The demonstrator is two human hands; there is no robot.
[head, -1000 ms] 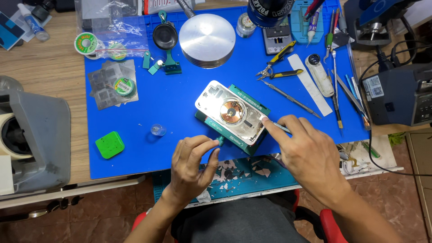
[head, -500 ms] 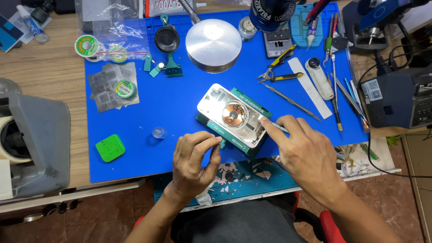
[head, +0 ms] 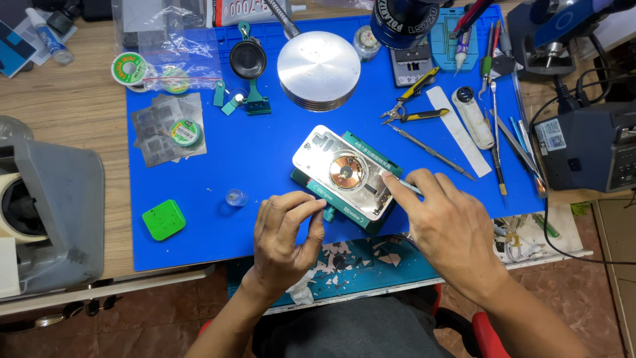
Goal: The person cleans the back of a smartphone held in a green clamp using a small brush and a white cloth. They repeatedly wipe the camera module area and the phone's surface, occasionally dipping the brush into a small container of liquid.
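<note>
Clamping phone shell (head: 344, 174) in green jig (head: 361, 212): left hand (head: 286, 240) pinches knob (head: 328, 212), right hand (head: 450, 229) grips thin tool (head: 409, 187).
Shell looks thin, rigid, easily scratched; hold by edges, off the copper coil (head: 346, 170).

Wooden bench (head: 63, 99), blue mat (head: 265, 146), grey machine (head: 53, 212), dark power unit (head: 589, 146)

The phone frame (head: 344, 171) looks like glossy silver metal with a coppery coil; its clamp (head: 371, 159) is matt green. The mat (head: 265, 139) is matt blue rubber on a wooden bench (head: 66, 93). The far disc (head: 318, 68) is brushed metal.
</note>
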